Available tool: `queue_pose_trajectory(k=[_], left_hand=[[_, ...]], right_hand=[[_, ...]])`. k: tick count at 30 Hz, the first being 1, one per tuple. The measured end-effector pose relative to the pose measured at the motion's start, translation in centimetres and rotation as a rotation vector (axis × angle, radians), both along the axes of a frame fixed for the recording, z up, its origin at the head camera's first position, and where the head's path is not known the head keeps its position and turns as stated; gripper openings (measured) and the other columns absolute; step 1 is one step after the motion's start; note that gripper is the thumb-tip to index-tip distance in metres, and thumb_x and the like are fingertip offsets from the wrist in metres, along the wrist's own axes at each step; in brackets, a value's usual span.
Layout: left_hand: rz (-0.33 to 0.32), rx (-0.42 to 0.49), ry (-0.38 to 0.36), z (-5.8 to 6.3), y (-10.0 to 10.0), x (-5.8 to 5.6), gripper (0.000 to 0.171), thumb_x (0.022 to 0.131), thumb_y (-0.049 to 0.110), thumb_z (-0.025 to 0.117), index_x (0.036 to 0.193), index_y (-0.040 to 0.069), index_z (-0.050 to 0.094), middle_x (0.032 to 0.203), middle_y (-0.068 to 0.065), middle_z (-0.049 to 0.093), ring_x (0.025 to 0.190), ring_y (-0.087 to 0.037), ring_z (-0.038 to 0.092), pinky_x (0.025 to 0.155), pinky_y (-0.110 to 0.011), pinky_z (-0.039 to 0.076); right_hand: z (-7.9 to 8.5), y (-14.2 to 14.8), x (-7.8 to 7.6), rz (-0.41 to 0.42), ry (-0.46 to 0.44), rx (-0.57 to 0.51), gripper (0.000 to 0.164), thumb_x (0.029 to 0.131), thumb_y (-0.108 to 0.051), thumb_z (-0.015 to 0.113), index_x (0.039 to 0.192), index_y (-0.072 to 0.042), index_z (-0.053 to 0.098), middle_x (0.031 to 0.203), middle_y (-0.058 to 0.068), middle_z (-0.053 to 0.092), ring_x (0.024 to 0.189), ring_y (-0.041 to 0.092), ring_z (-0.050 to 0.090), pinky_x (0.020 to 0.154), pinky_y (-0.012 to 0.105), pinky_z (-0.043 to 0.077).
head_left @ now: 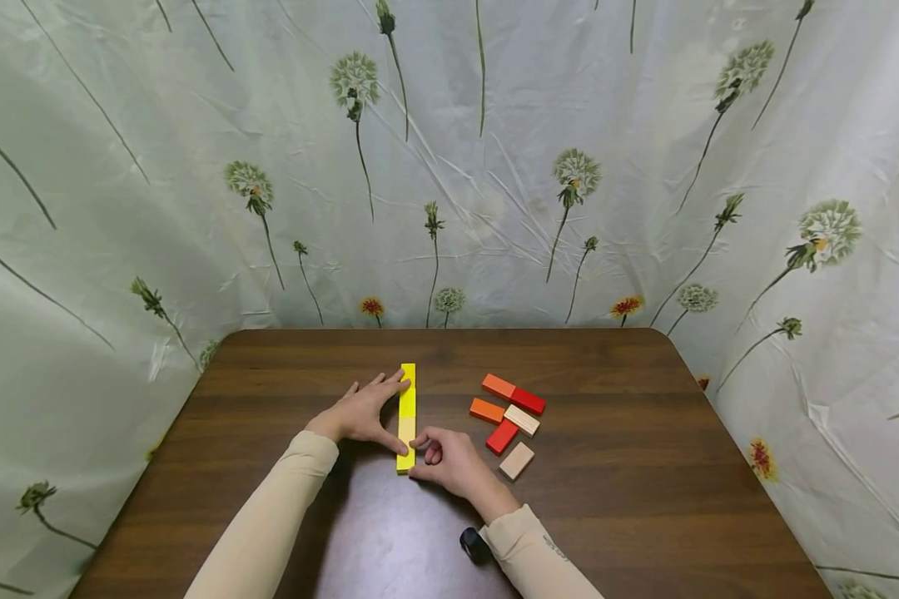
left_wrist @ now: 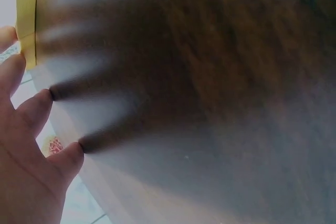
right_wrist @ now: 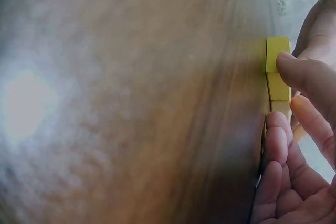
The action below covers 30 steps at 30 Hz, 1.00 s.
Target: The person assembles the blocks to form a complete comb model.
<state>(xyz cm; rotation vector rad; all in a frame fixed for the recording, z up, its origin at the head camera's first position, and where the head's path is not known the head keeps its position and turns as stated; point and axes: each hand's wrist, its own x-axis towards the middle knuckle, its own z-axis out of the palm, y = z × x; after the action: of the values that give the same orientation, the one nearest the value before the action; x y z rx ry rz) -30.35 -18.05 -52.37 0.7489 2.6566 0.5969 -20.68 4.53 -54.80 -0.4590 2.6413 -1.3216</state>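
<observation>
A straight row of yellow blocks (head_left: pixel 407 403) lies on the brown table, running away from the body. My left hand (head_left: pixel 361 413) spreads along its left side, the index fingertip near the far part and the thumb at the near part. Across from it, my right hand (head_left: pixel 457 462) touches the right side at the near end with thumb and bent index finger; its other fingers curl inward. The right wrist view shows the right thumb on the nearest yellow block (right_wrist: pixel 277 48). Loose fingers of the left hand (left_wrist: pixel 31 145) stand beside the row in its wrist view.
To the right lie orange blocks (head_left: pixel 487 410), red blocks (head_left: pixel 503 437) and pale wood-coloured blocks (head_left: pixel 517 461), several close together. A floral curtain (head_left: pixel 449 166) hangs behind the table (head_left: pixel 607 499). A dark wrist device (head_left: pixel 475 546) sits by the right sleeve.
</observation>
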Motion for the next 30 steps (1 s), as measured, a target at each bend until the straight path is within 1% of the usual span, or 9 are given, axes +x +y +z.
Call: queue_pose_trajectory(k=[8, 18, 30], left_hand=[[0.004, -0.009, -0.005, 0.15, 0.06, 0.16, 0.126, 0.07, 0.07, 0.092, 0.169, 0.015, 0.036, 0.182, -0.006, 0.019, 0.166, -0.045, 0.019, 0.125, -0.082, 0.01], [0.011, -0.017, 0.005, 0.15, 0.17, 0.17, 0.126, 0.07, 0.069, 0.092, 0.169, 0.015, 0.035, 0.182, -0.006, 0.019, 0.167, -0.045, 0.019, 0.125, -0.082, 0.01], [0.009, -0.019, 0.005, 0.26, 0.27, 0.28, 0.128, 0.068, 0.069, 0.093, 0.169, 0.015, 0.036, 0.182, -0.006, 0.019, 0.167, -0.045, 0.019, 0.125, -0.082, 0.01]], right_hand=[[0.02, 0.01, 0.04, 0.002, -0.006, -0.003, 0.03, 0.086, -0.02, 0.092, 0.112, -0.014, 0.077, 0.081, -0.006, 0.061, 0.071, 0.002, 0.052, 0.066, 0.018, 0.047], [-0.01, 0.14, -0.09, 0.019, -0.01, -0.007, 0.03, 0.087, -0.019, 0.091, 0.113, -0.014, 0.076, 0.08, -0.008, 0.059, 0.071, 0.002, 0.052, 0.067, 0.018, 0.047], [-0.01, 0.11, 0.0, 0.011, -0.019, -0.022, 0.031, 0.087, -0.018, 0.091, 0.114, -0.013, 0.076, 0.08, -0.007, 0.059, 0.071, 0.002, 0.052, 0.066, 0.018, 0.047]])
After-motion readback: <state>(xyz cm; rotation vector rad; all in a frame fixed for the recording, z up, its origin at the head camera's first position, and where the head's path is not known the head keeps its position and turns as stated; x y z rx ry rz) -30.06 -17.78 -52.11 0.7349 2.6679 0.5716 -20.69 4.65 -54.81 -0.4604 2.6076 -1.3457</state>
